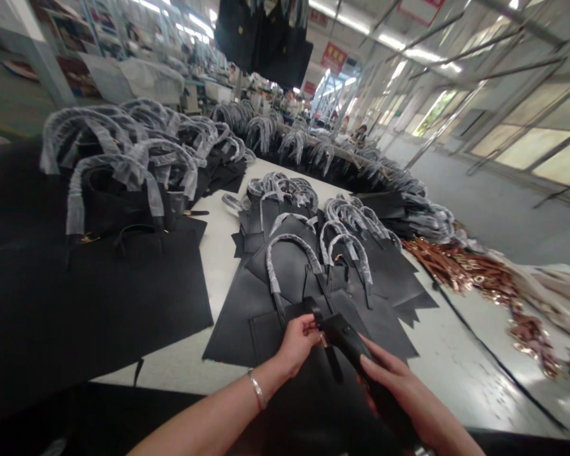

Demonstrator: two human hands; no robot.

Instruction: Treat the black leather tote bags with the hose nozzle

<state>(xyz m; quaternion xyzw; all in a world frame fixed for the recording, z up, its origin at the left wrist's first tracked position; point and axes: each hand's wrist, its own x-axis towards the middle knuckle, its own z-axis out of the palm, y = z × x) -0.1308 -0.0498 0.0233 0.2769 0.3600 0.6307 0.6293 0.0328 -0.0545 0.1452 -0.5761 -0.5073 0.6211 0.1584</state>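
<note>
In front of me is a black handbag panel [318, 392], its handle end reaching up between my hands. My left hand [297, 345] is closed, pinching a small black strap [312, 308] that curls into a loop; a bit of gold-coloured metal shows beside the fingertips. Opposite it, my right hand [394, 377] is wrapped round a long black leather-like piece [346, 335] with a broad end. Whether that piece belongs to the same bag I cannot tell. Just beyond my hands lie more black bag panels [285, 278] with plastic-wrapped handles [292, 244].
A large stack of black bag panels [95, 297] covers the left side. Brown straps with gold-coloured hardware [475, 269] lie at right on the pale table [456, 373]. Behind, a rack of wrapped handles [323, 155] runs across, and black bags [266, 44] hang overhead.
</note>
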